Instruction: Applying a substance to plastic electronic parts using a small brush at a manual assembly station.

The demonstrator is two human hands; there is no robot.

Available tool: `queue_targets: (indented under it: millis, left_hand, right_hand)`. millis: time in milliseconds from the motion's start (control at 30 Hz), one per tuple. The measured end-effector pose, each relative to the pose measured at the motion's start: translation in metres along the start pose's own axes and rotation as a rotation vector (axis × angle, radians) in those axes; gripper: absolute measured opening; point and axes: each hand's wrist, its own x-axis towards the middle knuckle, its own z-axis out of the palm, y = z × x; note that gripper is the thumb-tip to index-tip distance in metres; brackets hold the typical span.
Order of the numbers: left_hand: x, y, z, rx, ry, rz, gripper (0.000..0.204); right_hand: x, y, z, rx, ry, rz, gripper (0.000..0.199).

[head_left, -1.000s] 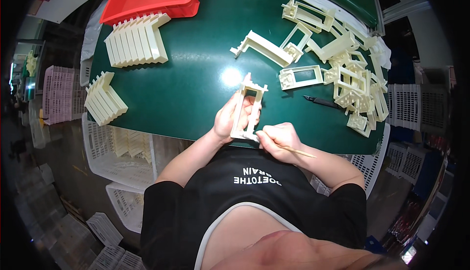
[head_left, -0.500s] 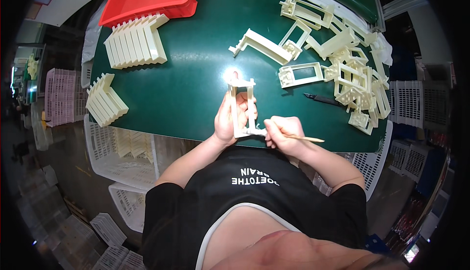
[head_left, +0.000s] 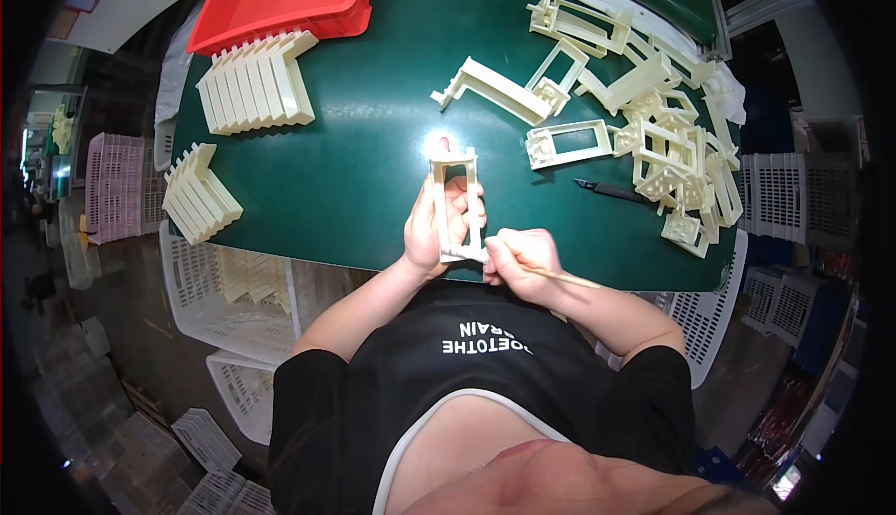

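"What do you see there?"
"I see the left hand (head_left: 425, 232) clamped on a cream, rectangular plastic frame (head_left: 440, 207); the right hand (head_left: 525, 258) pinches a thin, tan stick (head_left: 574, 280)."
"Where is the frame?"
"Over the glossy green desk (head_left: 327, 188), beside its near edge."

2 stacks (head_left: 257, 90) left of the held frame (head_left: 439, 207); knife (head_left: 609, 190) right, perhaps touching piled frames (head_left: 642, 84).

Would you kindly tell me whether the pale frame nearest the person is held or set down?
Held: the left hand grips the pale frame, with fingers showing through its opening; the right hand holds a tan stick.
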Motion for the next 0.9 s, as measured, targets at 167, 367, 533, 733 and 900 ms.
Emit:
queue_targets:
  millis: [167, 367, 533, 733, 900]
  left_hand:
    - [-0.002, -0.003, 0.004, 0.051, 0.085, 0.002, 0.047]
    - [-0.003, -0.002, -0.002, -0.006, 0.036, -0.039, 0.047]
    - [-0.003, -0.008, 0.004, 0.104, 0.047, 0.009, 0.044]
    - [-0.003, -0.006, 0.002, 0.183, 0.041, 0.024, 0.045]
    - [0.002, 0.002, 0.005, 0.166, 0.044, 0.029, 0.045]
  right_hand:
    - [0.002, -0.006, -0.01, -0.01, -0.011, 0.131, 0.032]
    - [0.008, 0.004, -0.006, -0.354, -0.006, -0.359, 0.027]
    - [-0.004, -0.008, -0.017, -0.202, -0.068, 0.01, 0.03]
    - [0.0, -0.022, -0.029, -0.094, -0.031, 0.227, 0.034]
    - [0.007, -0.011, -0.006, 0.108, -0.058, 0.205, 0.025]
